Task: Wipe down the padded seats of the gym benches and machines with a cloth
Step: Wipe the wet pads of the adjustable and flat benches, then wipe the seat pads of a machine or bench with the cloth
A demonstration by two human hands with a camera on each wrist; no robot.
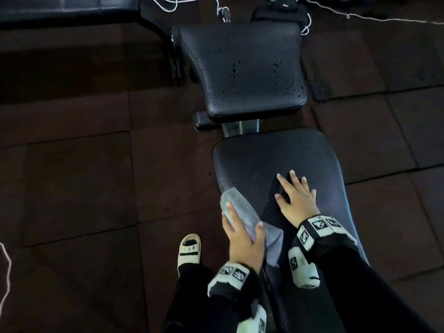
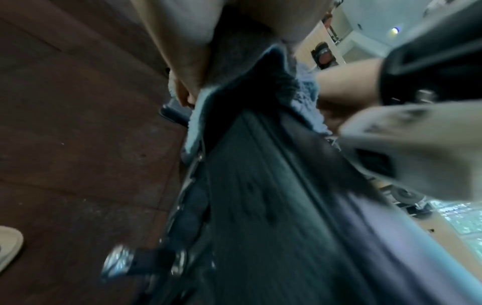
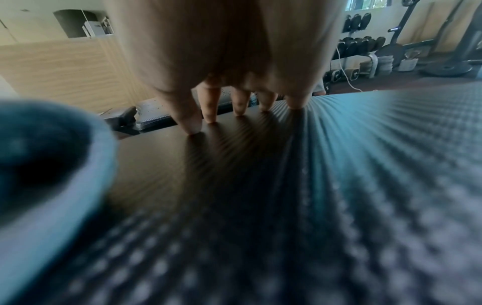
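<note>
A black textured bench pad point(image 1: 288, 155) fills the lower right of the head view. My left hand point(image 1: 242, 239) grips a grey-blue cloth point(image 1: 240, 212) against the pad's left edge, fingers over it and thumb on the pad side. In the left wrist view the cloth point(image 2: 198, 115) wraps over the edge of the pad point(image 2: 260, 206). My right hand point(image 1: 295, 198) lies flat on the pad with fingers spread and holds nothing; its fingertips point(image 3: 211, 115) touch the pad point(image 3: 365, 165), with the cloth point(image 3: 52, 165) blurred at left. The farther pad point(image 1: 240, 68) carries scattered water droplets.
Dark rubber floor tiles point(image 1: 72, 176) surround the bench. My foot in a white slipper point(image 1: 189, 251) stands left of the pad. Another black bench point(image 1: 67, 8) sits at the top left, and white cables point(image 1: 360, 18) trail across the floor. A dumbbell rack point(image 3: 360, 47) stands by the wall.
</note>
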